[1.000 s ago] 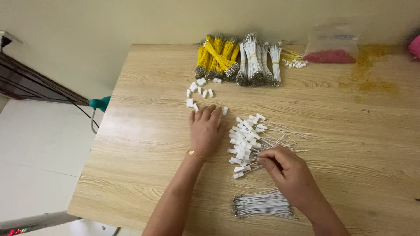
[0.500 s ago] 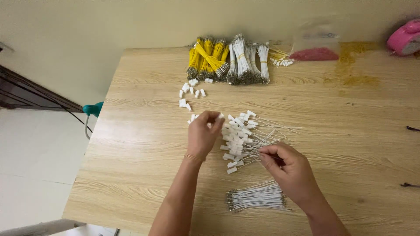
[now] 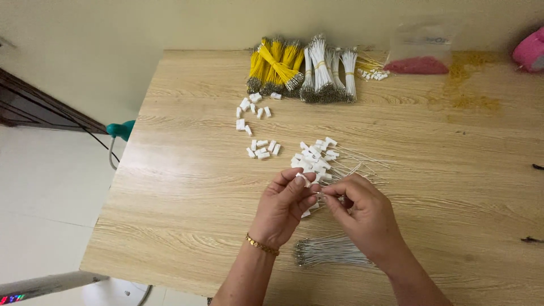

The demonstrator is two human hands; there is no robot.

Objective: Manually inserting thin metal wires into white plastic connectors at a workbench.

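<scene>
Both hands meet over the wooden worktop [image 3: 187,187].
Left hand [image 3: 283,207] pinches 1 white connector [image 3: 302,179]; right hand [image 3: 362,212] pinches a thin wire [image 3: 340,175] touching it, above the wired connector pile [image 3: 314,158].

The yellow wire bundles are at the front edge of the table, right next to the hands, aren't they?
Not quite. The head view shows the yellow wire bundles at the far edge of the table, by the wall, well away from the left hand and right hand.

Left hand [image 3: 286,204] pinching a small white connector [image 3: 302,179], right hand [image 3: 362,212] pinching a thin wire [image 3: 321,195], wooden table [image 3: 187,187]
</scene>
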